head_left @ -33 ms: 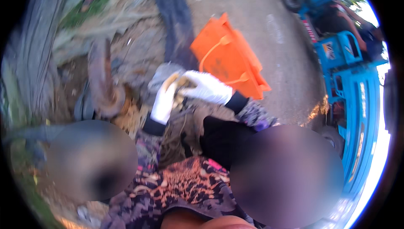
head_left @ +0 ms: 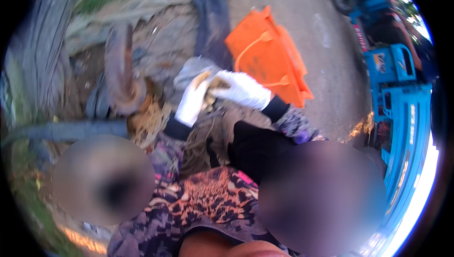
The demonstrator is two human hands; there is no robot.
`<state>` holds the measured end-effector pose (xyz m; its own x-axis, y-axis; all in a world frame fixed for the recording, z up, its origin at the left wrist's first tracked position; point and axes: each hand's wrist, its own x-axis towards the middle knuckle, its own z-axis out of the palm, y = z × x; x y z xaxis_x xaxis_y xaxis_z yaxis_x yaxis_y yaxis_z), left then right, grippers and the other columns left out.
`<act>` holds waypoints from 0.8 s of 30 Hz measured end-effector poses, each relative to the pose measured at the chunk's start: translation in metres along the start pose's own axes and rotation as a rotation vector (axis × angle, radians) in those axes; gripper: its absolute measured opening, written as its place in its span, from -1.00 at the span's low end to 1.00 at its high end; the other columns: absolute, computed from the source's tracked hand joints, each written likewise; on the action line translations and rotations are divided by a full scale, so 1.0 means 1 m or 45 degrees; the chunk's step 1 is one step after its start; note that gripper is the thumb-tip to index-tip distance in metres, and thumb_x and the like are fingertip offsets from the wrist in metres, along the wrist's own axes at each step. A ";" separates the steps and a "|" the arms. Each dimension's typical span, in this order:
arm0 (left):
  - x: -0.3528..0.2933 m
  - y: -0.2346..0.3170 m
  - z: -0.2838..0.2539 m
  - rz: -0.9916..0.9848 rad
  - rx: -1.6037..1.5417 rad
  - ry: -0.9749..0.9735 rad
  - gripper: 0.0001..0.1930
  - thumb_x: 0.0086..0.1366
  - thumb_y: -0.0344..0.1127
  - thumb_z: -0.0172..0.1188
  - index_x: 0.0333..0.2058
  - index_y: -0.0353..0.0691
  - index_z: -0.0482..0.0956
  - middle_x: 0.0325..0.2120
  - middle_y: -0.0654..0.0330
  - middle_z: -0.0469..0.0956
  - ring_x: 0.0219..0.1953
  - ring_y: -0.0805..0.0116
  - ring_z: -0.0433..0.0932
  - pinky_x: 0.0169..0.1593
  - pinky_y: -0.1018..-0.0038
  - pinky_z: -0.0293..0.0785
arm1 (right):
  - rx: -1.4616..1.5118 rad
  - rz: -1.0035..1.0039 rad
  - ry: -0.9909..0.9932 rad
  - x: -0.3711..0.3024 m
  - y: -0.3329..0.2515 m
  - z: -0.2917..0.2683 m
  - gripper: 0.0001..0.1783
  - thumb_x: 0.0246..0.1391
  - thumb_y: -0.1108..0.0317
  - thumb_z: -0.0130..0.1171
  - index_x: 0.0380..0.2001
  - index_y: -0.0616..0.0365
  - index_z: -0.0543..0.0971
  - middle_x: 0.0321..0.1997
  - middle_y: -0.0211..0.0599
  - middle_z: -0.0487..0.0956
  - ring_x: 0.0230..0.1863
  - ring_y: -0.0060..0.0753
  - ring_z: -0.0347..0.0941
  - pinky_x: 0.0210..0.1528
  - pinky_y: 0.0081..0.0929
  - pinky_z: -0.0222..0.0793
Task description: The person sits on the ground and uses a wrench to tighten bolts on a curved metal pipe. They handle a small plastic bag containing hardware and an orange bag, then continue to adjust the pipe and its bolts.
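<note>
The left hand (head_left: 190, 102) and the right hand (head_left: 242, 89), both white-gloved, are close together, with fingers bent toward each other; whether they pinch something, I cannot tell. The clear plastic (head_left: 190, 70) is just beyond the fingertips. The step in hand seems to be small finger work; the next move probably calls for steady fingertips. Farther are the orange bag (head_left: 267, 49) and the blue tricycle (head_left: 405, 110)

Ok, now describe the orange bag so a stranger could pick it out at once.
Start at the blue cargo vehicle along the picture's right side and go left across the grey ground, to just beyond the white-gloved right hand. There sits the orange bag, a looped strap on its side. Its bright orange sets it apart from the dark blue-grey strip beside it.
</note>
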<state>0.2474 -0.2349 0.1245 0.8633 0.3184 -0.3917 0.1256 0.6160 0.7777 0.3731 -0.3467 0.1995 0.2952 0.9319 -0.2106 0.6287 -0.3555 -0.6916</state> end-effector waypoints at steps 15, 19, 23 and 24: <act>0.044 -0.018 -0.044 0.542 2.215 0.728 -0.17 0.04 -0.05 0.32 0.25 -0.08 0.12 0.00 0.10 0.45 0.00 0.18 0.45 0.08 0.14 0.26 | 0.988 0.625 -0.326 -0.011 0.096 0.053 -0.63 0.24 0.02 -0.04 -0.18 0.12 0.46 -0.25 -0.40 0.57 -0.31 -0.61 0.48 -0.29 -0.64 0.34; 0.096 -0.023 -0.086 0.206 2.313 0.537 -0.48 0.09 -0.08 0.22 0.03 -0.03 0.37 -0.18 0.10 0.53 -0.12 0.10 0.52 -0.02 0.12 0.35 | 0.886 0.261 -0.256 0.031 0.097 0.063 -0.58 0.23 0.11 -0.01 -0.07 0.28 0.42 -0.19 -0.29 0.54 -0.25 -0.48 0.48 -0.21 -0.49 0.40; 0.118 -0.004 -0.063 0.628 1.807 0.580 -0.74 0.22 -0.09 0.07 -0.27 -0.11 0.55 -0.40 0.07 0.57 -0.32 0.04 0.55 -0.24 0.24 0.43 | 0.054 -0.061 -0.234 0.048 0.148 0.082 -0.57 0.17 0.12 0.05 -0.12 0.32 0.47 -0.23 -0.06 0.55 -0.22 -0.17 0.51 -0.18 -0.32 0.41; 0.116 0.005 -0.057 0.660 1.747 0.573 -0.73 0.22 -0.07 0.08 -0.28 -0.13 0.55 -0.42 0.06 0.57 -0.33 0.05 0.56 -0.26 0.26 0.43 | -0.170 -0.103 -0.247 0.049 0.152 0.084 -0.59 0.16 0.13 0.06 -0.15 0.32 0.49 -0.24 0.00 0.55 -0.21 -0.09 0.52 -0.17 -0.29 0.41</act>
<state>0.3206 -0.1533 0.0548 0.7702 0.6219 0.1418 0.4253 -0.6664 0.6124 0.4230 -0.3488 0.0260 0.1044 0.9494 -0.2963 0.7378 -0.2737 -0.6170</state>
